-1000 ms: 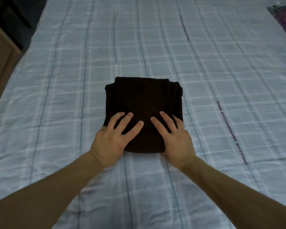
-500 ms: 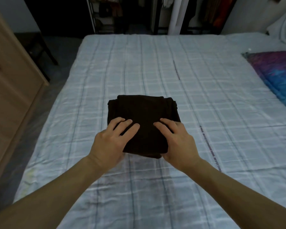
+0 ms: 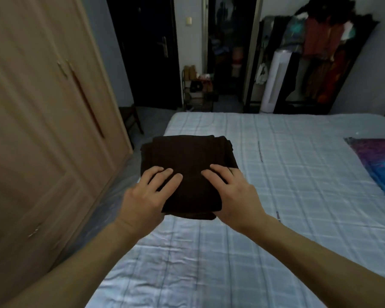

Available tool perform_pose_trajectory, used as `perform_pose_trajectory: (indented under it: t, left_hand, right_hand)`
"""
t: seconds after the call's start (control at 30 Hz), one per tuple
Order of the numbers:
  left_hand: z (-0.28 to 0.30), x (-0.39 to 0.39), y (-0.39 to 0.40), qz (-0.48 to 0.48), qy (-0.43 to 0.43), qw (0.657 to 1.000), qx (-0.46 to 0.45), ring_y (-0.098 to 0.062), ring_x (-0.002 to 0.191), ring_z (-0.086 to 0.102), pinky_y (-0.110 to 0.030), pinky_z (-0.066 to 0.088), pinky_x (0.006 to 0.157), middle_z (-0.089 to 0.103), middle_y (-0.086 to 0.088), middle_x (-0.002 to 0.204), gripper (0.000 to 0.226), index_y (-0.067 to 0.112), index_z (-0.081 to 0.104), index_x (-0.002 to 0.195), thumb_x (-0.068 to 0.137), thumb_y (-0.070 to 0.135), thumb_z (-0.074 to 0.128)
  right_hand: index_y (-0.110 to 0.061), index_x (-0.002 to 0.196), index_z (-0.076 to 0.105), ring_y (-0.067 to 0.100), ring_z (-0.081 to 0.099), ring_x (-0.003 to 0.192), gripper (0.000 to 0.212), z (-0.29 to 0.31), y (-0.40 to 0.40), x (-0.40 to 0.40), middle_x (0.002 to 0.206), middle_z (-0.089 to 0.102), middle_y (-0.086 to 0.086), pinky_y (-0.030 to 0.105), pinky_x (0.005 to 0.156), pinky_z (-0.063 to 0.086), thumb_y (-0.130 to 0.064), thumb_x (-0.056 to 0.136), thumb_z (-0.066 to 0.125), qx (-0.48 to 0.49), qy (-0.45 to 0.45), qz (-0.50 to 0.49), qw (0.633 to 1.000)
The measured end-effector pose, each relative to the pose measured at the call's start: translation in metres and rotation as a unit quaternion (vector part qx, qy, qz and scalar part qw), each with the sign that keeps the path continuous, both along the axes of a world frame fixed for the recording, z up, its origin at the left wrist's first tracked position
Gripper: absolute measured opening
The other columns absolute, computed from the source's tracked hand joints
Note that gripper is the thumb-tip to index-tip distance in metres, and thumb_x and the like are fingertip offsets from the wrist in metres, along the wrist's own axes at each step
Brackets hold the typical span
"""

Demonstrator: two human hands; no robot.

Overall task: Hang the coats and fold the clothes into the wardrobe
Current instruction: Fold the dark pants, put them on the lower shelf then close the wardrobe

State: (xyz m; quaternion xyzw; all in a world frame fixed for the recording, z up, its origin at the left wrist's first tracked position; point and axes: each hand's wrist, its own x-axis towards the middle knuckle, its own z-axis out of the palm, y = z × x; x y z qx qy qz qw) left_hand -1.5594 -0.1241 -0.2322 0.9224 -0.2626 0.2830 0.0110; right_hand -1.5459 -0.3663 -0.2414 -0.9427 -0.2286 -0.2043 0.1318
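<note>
Filling the left, one tall beige wooden wardrobe [image 3: 42,121] stands beside one bed in pale blue checked sheets [image 3: 298,185]. One folded dark brown garment [image 3: 187,156] is held above the bed's left edge, gripped by two hands: left hand [image 3: 147,196] and right hand [image 3: 233,194], fingers spread on top, thumbs hidden beneath.

We stood in a dim room with grey walls [image 3: 375,70]. A checked bed sheet [image 3: 298,174] filled the foreground, a dark door [image 3: 147,52] faced us, and a shoe rack [image 3: 197,90] (its contents blurred) stood beside it.
</note>
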Motion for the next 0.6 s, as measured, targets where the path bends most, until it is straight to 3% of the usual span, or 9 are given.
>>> perform_pose_trajectory:
  t: [0.13, 0.27, 0.37, 0.5, 0.6]
  left_hand:
    - [0.054, -0.062, 0.025, 0.058, -0.021, 0.998, 0.001, -0.033, 0.118, 0.06, -0.034, 0.057, 0.056, 0.066, -0.01, 0.127, 0.067, 0.015, 0.064, 0.13, 0.066, 0.004, 0.08]
    - [0.089, -0.127, 0.063, 0.129, -0.021, 0.991, 0.014, -0.031, 0.123, 0.056, -0.038, 0.057, 0.052, 0.063, -0.008, 0.131, 0.073, 0.018, 0.06, 0.134, 0.067, 0.023, 0.088]
    - [0.104, -0.184, 0.099, 0.184, -0.04, 0.982, 0.034, -0.031, 0.123, 0.055, -0.034, 0.057, 0.051, 0.063, -0.008, 0.131, 0.059, 0.019, 0.059, 0.135, 0.08, 0.04, 0.066]
    - [0.115, -0.27, 0.149, 0.263, -0.028, 0.963, 0.042, -0.031, 0.12, 0.059, -0.034, 0.057, 0.054, 0.065, -0.008, 0.129, 0.058, 0.018, 0.062, 0.133, 0.082, 0.042, 0.049]
    - [0.121, -0.346, 0.192, 0.309, -0.018, 0.95, 0.036, -0.033, 0.122, 0.058, -0.037, 0.06, 0.063, 0.063, -0.009, 0.131, 0.063, 0.018, 0.057, 0.135, 0.075, 0.03, 0.072]
  right_hand:
    - [-0.026, 0.139, 0.048, 0.031, 0.054, 0.121, 0.085, 0.054, 0.028, -0.036, 0.143, 0.05, 0.003, 0.04, 0.071, 0.06, -0.033, 0.064, 0.088, 0.006, -0.031, 0.05, 0.998]
    - [-0.028, 0.14, 0.045, 0.031, 0.054, 0.12, 0.09, 0.085, 0.073, -0.073, 0.144, 0.049, 0.002, 0.04, 0.069, 0.061, -0.033, 0.062, 0.089, 0.014, -0.042, 0.107, 0.993]
    - [-0.029, 0.139, 0.044, 0.031, 0.055, 0.118, 0.092, 0.097, 0.117, -0.104, 0.143, 0.049, 0.001, 0.04, 0.069, 0.061, -0.035, 0.06, 0.09, 0.009, -0.047, 0.158, 0.986]
    - [-0.03, 0.138, 0.044, 0.03, 0.057, 0.114, 0.092, 0.107, 0.185, -0.155, 0.141, 0.05, -0.001, 0.039, 0.065, 0.061, -0.033, 0.058, 0.089, 0.014, -0.064, 0.231, 0.971]
    - [-0.031, 0.138, 0.043, 0.029, 0.056, 0.113, 0.094, 0.113, 0.244, -0.208, 0.141, 0.048, -0.002, 0.041, 0.063, 0.061, -0.034, 0.056, 0.089, 0.009, -0.069, 0.285, 0.956]
